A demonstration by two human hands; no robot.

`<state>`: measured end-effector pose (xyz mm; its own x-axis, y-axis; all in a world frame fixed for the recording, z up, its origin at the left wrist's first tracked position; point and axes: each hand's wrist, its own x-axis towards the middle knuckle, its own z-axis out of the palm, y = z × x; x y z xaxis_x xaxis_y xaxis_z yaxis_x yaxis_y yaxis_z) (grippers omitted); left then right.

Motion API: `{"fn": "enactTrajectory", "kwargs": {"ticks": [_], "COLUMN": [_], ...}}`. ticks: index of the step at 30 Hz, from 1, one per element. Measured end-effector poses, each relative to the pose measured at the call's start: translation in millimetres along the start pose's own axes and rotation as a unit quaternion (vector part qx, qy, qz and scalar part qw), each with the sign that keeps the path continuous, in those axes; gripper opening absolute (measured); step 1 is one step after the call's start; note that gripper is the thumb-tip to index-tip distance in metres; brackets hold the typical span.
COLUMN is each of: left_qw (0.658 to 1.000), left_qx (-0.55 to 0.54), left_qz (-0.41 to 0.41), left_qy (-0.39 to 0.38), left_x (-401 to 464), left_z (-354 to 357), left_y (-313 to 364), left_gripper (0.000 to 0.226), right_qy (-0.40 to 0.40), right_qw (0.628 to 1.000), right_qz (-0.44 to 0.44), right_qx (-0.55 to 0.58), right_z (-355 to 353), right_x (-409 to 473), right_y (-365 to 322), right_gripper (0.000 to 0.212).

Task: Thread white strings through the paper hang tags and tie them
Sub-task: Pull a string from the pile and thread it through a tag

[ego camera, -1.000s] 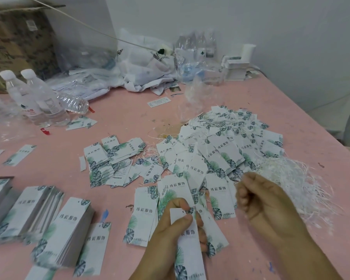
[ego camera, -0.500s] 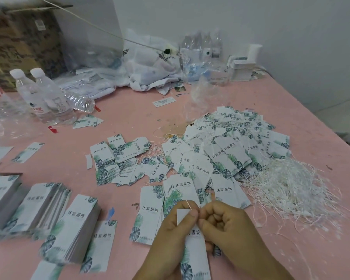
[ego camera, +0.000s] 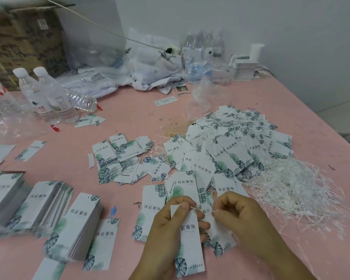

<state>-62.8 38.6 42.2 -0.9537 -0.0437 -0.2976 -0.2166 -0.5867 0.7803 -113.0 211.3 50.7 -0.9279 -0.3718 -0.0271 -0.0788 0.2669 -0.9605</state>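
Gripping hang tag (ego camera: 187,237), left hand (ego camera: 166,229); right hand (ego camera: 237,216) pinching white string (ego camera: 196,208) at tag top.

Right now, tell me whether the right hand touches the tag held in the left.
Apart. The head view shows a gap between the right hand and the tag; only the string bridges it. The left hand grips the tag.

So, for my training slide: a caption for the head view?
Left hand holds a hang tag; right hand pulls a white string through its top.
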Motion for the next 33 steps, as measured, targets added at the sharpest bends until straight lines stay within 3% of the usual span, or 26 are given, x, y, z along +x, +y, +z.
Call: {"fn": "enactTrajectory", "kwargs": {"ticks": [4, 9, 16, 23, 25, 29, 31, 33], "left_qw": [0.999, 0.996, 0.994, 0.992, 0.993, 0.998, 0.997, 0.993], "left_qx": [0.028, 0.076, 0.033, 0.108, 0.11, 0.058, 0.08, 0.12], "left_qz": [-0.014, -0.019, -0.086, -0.047, -0.031, -0.007, -0.002, 0.015], "left_qy": [-0.009, -0.033, -0.06, -0.047, -0.026, -0.004, 0.006, -0.003], "left_x": [-1, -3, -5, -2, -1, 1, 3, 2], "left_z": [1, 2, 5, 3, 3, 0, -1, -2], "left_y": [0, -4, -2, -4, -5, -5, -8, -12], "left_gripper": [0.018, 0.028, 0.033, 0.025, 0.018, 0.039, 0.044, 0.036], "right_qy": [0.079, 0.086, 0.113, 0.117, 0.12, 0.139, 0.137, 0.128], "right_qw": [0.989, 0.973, 0.978, 0.975, 0.983, 0.985, 0.986, 0.986], "right_qz": [-0.099, -0.176, -0.155, -0.156, -0.117, -0.098, -0.1, -0.109], "right_qx": [-0.079, -0.124, -0.084, -0.108, -0.07, -0.013, -0.002, -0.006], "right_z": [10, 34, 33, 35, 35, 32, 33, 35], "right_x": [-3, -7, -2, -2, -2, -4, -5, -6], "right_y": [-3, -2, 3, 7, 5, 2, 1, -1], "right_gripper": [0.019, 0.02, 0.021, 0.004, 0.012, 0.023, 0.027, 0.025]}}
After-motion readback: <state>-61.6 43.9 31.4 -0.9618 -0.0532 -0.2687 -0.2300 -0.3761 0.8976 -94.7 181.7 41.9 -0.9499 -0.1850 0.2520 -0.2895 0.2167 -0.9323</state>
